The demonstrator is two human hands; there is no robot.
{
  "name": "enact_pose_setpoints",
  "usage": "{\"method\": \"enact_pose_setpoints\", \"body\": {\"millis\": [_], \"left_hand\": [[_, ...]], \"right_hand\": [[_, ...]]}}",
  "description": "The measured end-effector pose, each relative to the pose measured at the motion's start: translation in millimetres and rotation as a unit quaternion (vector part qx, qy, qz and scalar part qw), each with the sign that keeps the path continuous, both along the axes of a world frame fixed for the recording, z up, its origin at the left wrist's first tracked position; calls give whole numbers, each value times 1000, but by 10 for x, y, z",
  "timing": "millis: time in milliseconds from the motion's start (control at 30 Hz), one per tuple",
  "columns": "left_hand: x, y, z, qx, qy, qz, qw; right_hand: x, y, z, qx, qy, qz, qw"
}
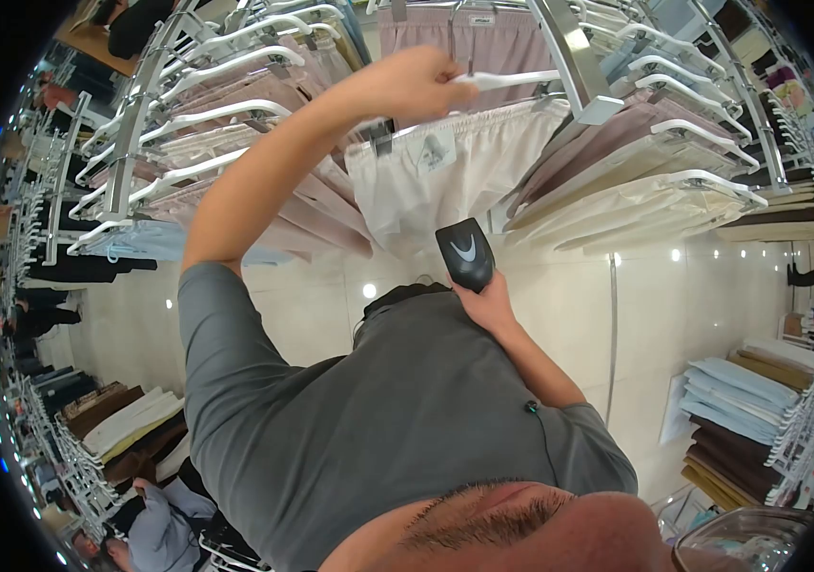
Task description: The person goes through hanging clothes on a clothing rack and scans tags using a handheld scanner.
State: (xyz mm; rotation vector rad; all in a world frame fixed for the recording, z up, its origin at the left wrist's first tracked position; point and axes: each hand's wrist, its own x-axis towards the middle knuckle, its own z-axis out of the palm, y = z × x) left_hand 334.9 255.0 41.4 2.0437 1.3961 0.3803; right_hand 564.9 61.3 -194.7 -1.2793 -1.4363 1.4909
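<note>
Pale shop floor (559, 286). White hanger (517, 79) — clasped in left hand (426, 84); cream garment (483, 176) with white tag (436, 150) below. Dark scanner (465, 255) — grasped in right hand (487, 303), near garment. Advisable: hanger steady, tag flat, scanner squared to it.

We are in a clothes shop: pale garments (621, 214) hang on white hangers (517, 79) along metal rails (124, 157) at far left and right, while folded clothes (736, 396) lie stacked near right.

Plastic scanner (465, 255) — glossy, smooth floor (564, 300)
</note>
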Motion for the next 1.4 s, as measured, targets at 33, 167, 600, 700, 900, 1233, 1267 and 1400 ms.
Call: {"method": "enact_pose_setpoints", "body": {"millis": [33,167,600,700,900,1233,1267,1400], "left_hand": [[-3,-61,-56,-3,-1,-3,1000],[-40,-236,-286,-150,-85,33,984],[409,-337,-982,-303,-573,71,759],[630,-218,-1116,-262,-573,90,772],[1056,187,-1171,-179,-548,144,804],[1277,807,-568,6,-575,120,809],[1286,787,-491,9,-582,132,803],[1203,771,-535,40,-611,129,780]], "right_hand": [[-11,-9,4,19,-4,5,1000],[-22,-80,8,14,24,-26,999],[666,106,751,138,172,-242,945],[906,180,655,204,68,-164,963],[1178,342,371,192,-19,-132,972],[1777,553,162,151,76,-45,985],[1844,584,131,157,63,-33,985],[1931,701,338,185,55,-35,981]]}}
